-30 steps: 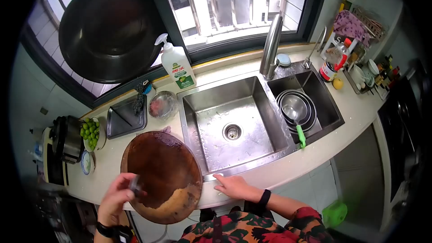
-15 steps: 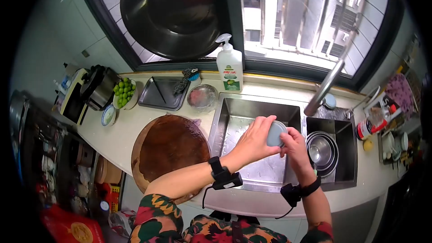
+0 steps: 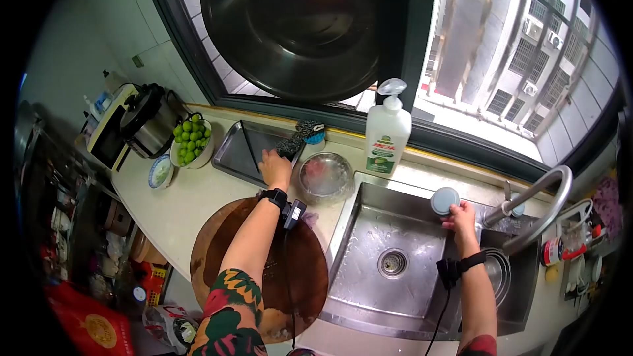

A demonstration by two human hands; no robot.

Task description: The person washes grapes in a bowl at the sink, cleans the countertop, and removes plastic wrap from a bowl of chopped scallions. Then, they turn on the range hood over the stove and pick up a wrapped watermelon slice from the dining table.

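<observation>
The person wears a loosely printed garment whose left sleeve [image 3: 231, 320] carries large leafy shapes in dark green, red, black and mustard yellow, while only a red and dark edge of the right sleeve [image 3: 480, 345] shows. Above the bare left hand [image 3: 275, 171] sits a black wrist strap [image 3: 272, 196] with a small dark box [image 3: 294, 215] bearing a pale rectangular patch, and a thin black cable [image 3: 288, 283] runs from it. Another black strap [image 3: 472, 262], with its own dark module [image 3: 448, 273] and thin black lead [image 3: 440, 320], circles the wrist by the bare right hand [image 3: 463, 221].
</observation>
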